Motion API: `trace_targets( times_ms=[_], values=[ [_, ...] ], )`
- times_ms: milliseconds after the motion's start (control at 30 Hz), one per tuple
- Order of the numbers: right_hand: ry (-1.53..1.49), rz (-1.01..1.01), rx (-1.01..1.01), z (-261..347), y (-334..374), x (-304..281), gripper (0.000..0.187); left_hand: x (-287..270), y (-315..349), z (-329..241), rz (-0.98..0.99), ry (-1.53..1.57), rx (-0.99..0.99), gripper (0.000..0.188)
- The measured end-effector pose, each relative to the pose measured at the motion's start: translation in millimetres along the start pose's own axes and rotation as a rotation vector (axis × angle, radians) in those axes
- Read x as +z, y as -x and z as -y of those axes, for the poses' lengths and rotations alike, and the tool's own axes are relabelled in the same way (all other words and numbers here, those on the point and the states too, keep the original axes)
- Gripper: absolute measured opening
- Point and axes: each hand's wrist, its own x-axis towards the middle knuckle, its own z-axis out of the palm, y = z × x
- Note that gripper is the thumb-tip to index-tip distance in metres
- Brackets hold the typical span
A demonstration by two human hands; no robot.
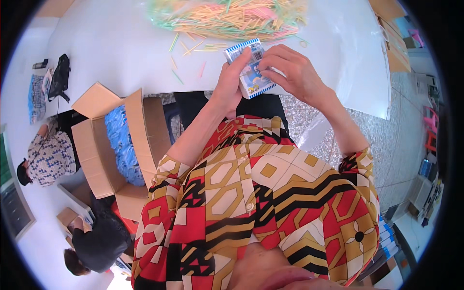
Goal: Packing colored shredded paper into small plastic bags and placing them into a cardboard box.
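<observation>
My left hand (pixel 230 79) is closed around a small blue-and-white printed packet (pixel 253 83) with striped ends, its thumb lying across the face. The packet is tilted over the table's near edge. Bent in a pinch, the fingers of my right hand (pixel 291 70) meet at the packet's right side; whatever lies between the fingertips is hidden. Just beyond both hands, a clear plastic bag (pixel 155 18) spreads across the table, full of thin straws (pixel 232 23) in yellow, pink and green. Several loose straws (pixel 193 47) lie to the left of the packet.
An open cardboard box (pixel 96 153) holding many blue packets (pixel 122 140) stands at my left, below the white table (pixel 121 53). Two other people (pixel 50 157) are farther left. A black bag (pixel 60 79) lies at the table's left end; cartons (pixel 396 48) stand beyond its right edge.
</observation>
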Motion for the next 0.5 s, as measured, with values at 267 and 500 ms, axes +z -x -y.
trace_targets(
  times_ms=[267, 500],
  values=[
    [-0.200, 0.260, 0.127, 13.8, -12.0, 2.4, 0.009, -13.6, 17.2, -18.6, -0.025, -0.066, 0.046, 0.040],
    [-0.275, 0.352, 0.311, 26.6, -6.0, 33.5, 0.014, -48.4, 11.9, -12.9, -0.115, 0.349, 0.069, 0.049]
  ],
)
